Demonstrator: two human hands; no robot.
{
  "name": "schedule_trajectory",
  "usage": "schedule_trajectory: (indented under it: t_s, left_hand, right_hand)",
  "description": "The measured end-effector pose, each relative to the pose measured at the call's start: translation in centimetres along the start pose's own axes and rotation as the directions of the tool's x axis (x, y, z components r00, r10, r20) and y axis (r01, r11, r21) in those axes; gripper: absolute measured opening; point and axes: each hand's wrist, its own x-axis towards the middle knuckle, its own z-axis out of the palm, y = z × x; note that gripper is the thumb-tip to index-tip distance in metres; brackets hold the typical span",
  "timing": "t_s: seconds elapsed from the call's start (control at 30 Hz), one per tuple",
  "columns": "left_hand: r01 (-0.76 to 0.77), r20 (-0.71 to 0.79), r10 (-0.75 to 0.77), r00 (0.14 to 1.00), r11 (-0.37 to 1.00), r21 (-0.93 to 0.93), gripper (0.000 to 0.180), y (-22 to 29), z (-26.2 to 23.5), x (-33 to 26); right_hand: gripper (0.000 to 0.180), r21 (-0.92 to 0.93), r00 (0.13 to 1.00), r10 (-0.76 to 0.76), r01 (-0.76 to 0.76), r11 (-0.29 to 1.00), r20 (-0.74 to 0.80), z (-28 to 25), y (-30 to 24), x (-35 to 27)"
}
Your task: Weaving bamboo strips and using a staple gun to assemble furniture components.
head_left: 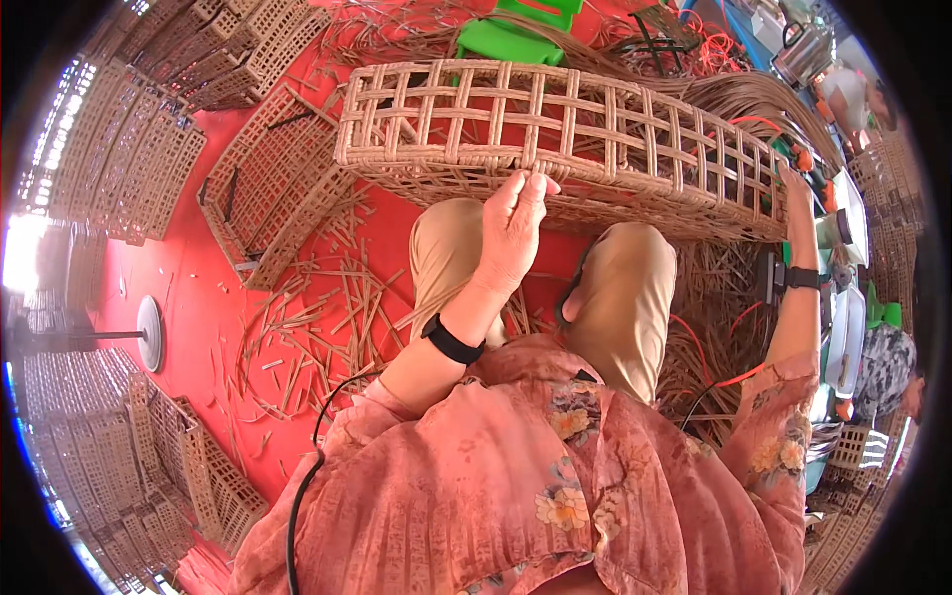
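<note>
A long brown woven basket [595, 109] with an open lattice lies across in front of my knees. My left hand [514, 223] is closed in a pinch at its near lower edge, around the middle left, where a bundle of strands is wrapped. What lies between the fingertips is too small to make out apart from the weave. At the far right end, my right hand [797, 203] holds the basket's end; its fingers are partly hidden there.
Cut strips [327, 337] litter the red floor. Another woven basket [268, 188] lies at left, near stacked woven panels [109, 149]. A green plastic chair [511, 42] stands beyond. Long brown strands [744, 104] bundle at right, beside tools with orange handles [801, 159]. A round disc [149, 332] stands far left.
</note>
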Motion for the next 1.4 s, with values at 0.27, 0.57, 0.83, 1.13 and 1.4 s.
schedule_trajectory:
  t_s: [0.27, 0.57, 0.83, 1.13, 1.4]
  left_hand:
    - [-0.071, -0.08, 0.088, 0.993, 0.979, 0.191, 0.027, -1.1, -0.9, -1.0]
    - [0.123, -0.101, -0.131, 0.986, 0.989, -0.078, 0.028, -0.1, 2.1, -1.2]
    - [0.077, -0.218, -0.038, 0.975, 0.982, 0.173, 0.026, 1.9, 0.7, -2.8]
    - [0.083, -0.079, -0.097, 0.992, 0.984, -0.157, 0.028, 0.0, 0.5, -1.7]
    - [0.031, -0.056, -0.045, 0.997, 0.973, -0.227, 0.029, -1.1, 0.4, -2.0]
  right_hand:
    - [0.037, -0.402, 0.872, -0.487, 0.466, 0.788, 0.057, 1.8, 1.1, -1.8]
    - [0.052, -0.483, 0.798, -0.28, -0.016, 0.875, -0.534, -9.7, 5.6, -14.0]
    - [0.069, -0.415, 0.889, 0.299, -0.431, 0.801, -0.346, -12.8, 6.1, -11.5]
    - [0.039, -0.317, 0.971, 0.157, -0.209, 0.925, -0.18, -24.7, 26.2, -3.1]
    - [0.053, -0.022, 0.983, 0.092, -0.097, 0.995, -0.16, -19.1, 4.2, -15.7]
